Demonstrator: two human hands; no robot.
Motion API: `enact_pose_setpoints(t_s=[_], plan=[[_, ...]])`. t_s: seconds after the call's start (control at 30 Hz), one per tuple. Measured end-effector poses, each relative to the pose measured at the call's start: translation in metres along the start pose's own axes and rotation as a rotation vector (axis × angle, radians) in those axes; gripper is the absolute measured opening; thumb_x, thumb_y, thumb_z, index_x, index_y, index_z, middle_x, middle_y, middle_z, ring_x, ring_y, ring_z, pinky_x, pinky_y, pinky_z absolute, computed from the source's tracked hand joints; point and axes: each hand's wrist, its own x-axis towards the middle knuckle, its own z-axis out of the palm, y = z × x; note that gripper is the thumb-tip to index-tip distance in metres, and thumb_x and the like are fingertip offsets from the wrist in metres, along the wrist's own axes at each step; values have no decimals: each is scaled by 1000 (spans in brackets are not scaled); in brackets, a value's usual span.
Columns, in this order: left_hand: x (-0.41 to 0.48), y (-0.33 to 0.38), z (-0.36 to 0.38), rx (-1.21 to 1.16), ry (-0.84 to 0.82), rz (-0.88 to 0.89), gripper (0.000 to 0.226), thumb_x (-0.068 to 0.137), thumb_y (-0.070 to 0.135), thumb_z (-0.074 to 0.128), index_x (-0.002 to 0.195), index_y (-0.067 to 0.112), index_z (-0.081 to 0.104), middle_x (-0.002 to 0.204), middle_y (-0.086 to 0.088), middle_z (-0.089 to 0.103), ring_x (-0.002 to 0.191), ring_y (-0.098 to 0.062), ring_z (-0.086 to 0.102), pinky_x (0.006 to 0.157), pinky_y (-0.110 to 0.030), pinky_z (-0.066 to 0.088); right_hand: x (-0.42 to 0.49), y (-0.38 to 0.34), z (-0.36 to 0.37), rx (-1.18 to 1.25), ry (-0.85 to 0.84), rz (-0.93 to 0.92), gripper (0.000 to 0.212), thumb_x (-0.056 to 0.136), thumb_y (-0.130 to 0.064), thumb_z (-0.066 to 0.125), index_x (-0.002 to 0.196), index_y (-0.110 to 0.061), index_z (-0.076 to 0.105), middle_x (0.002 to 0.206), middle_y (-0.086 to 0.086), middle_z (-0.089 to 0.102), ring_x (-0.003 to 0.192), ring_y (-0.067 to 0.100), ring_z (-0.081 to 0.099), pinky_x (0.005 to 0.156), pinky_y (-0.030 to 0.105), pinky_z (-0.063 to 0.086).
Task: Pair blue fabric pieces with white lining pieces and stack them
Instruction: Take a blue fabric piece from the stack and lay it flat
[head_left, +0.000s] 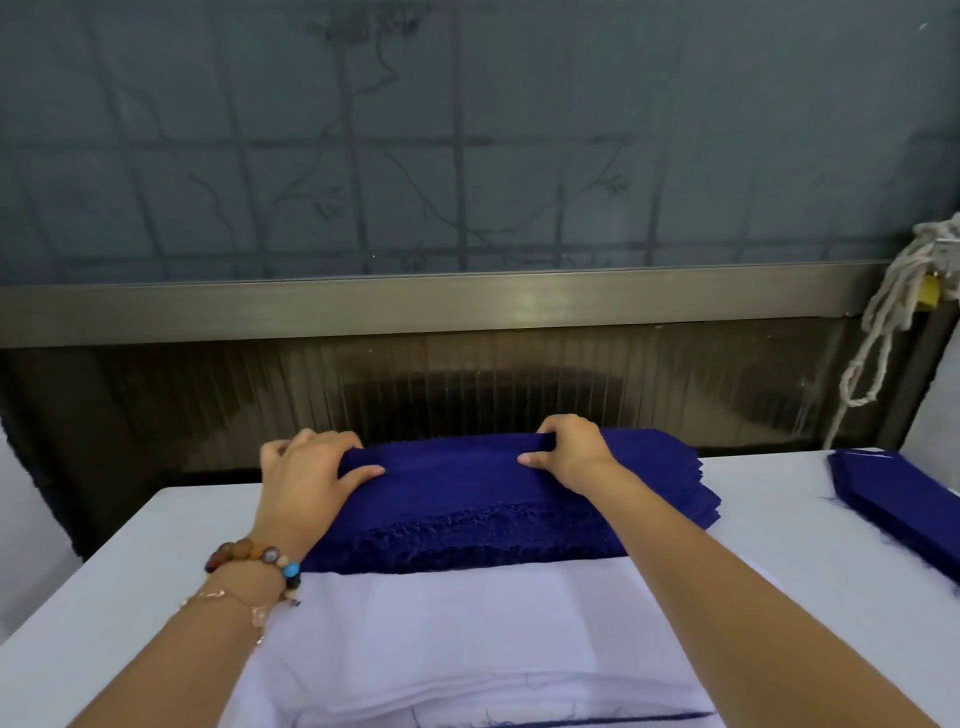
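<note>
Early stage, by the look of it. The thick stack of dark blue fabric pieces (467, 493) sits at the far side of the white-covered table (130, 561), frayed edges toward the person. Just in front of it, touching, lies the flat pile of white lining pieces (467, 634).

Left hand (306, 473) grips the blue stack's far-left end, fingers curled over the back edge, thumb on top. Right hand (569, 452) does the same toward the right, thumb flat on top. Both hold blue cloth; whole stack or only top layers, can't tell.

A second, slimmer pile of dark blue pieces (893, 499) lies well apart at the table's right edge.

Done vs left: no clear blue+white pair on show, and the white pile has bare white on top. A thin blue strip (597, 721) peeks from under white layers at the btm of the frame. Poss. pairs already stacked there, not sure. Bulk of the blue looks unpaired, so most of the job prob. remains.

Hard to see:
- fingertips sit behind the blue stack
- no. of pieces can't be counted
- forearms cover the white pile's sides and its near edge is cut off
- the slimmer pile runs out of frame on the right
</note>
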Motion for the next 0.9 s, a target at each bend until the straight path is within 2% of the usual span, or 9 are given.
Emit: enact_pose_setpoints(t_s=[0.1,0.2,0.33,0.43,0.5,0.63,0.7,0.8,0.9], plan=[[-8,-29,-8,-107,-43,-149,18,87,51,62,88,33,60,82,11,60,85,-14,50,83,-39,37,-2,22,-27,-167,-24,75,53,88,-38,67,132,-12,52,132,13,52,120,30,51,101,41,45],[-15,-44,-11,-354,-105,-285,27,82,35,73,87,9,66,79,-7,67,79,-26,62,73,-45,52,-8,57,-50,-179,52,184,54,87,-43,66,132,-16,52,130,12,54,119,31,51,99,43,46],[-22,-41,-9,-450,-25,-327,19,81,24,76,69,15,64,65,-2,64,69,-22,61,62,-36,47,-18,89,-65,-170,254,381,41,83,-50,69,116,-26,62,131,10,45,124,34,36,97,44,39],[-23,-34,-9,-411,51,-344,20,85,25,72,67,19,67,61,0,64,64,-21,60,58,-34,45,-23,95,-68,-183,367,386,33,78,-51,73,103,-30,67,126,6,49,123,34,35,97,43,35],[-24,-30,-13,-438,99,-344,19,89,24,68,70,18,68,62,1,64,63,-19,60,57,-31,42,-25,98,-68,-72,410,349,25,78,-51,73,90,-30,64,106,4,60,116,33,45,94,43,38],[-27,-24,-28,-581,156,-360,16,93,22,62,80,16,69,70,-1,66,69,-20,62,58,-29,44,-39,104,-71,459,495,241,15,85,-34,71,82,-20,68,81,-1,68,82,26,63,78,44,53],[-30,-18,-39,-711,198,-403,9,92,19,63,87,15,69,76,-2,68,73,-17,64,54,-24,51,-48,106,-74,589,531,193,11,88,-27,69,82,-18,69,80,-2,69,77,21,63,71,37,53],[-36,-7,-54,-848,235,-449,4,90,15,64,92,18,68,81,0,69,70,-11,67,49,-12,52,-63,103,-77,699,530,171,13,91,-18,65,102,-11,68,86,0,68,80,21,64,67,32,55],[-46,1,-66,-918,246,-542,8,89,14,66,95,19,69,78,1,69,57,-11,66,50,-18,54,-78,105,-77,697,540,171,18,93,-13,61,111,-10,64,98,7,67,88,26,63,61,28,51]])
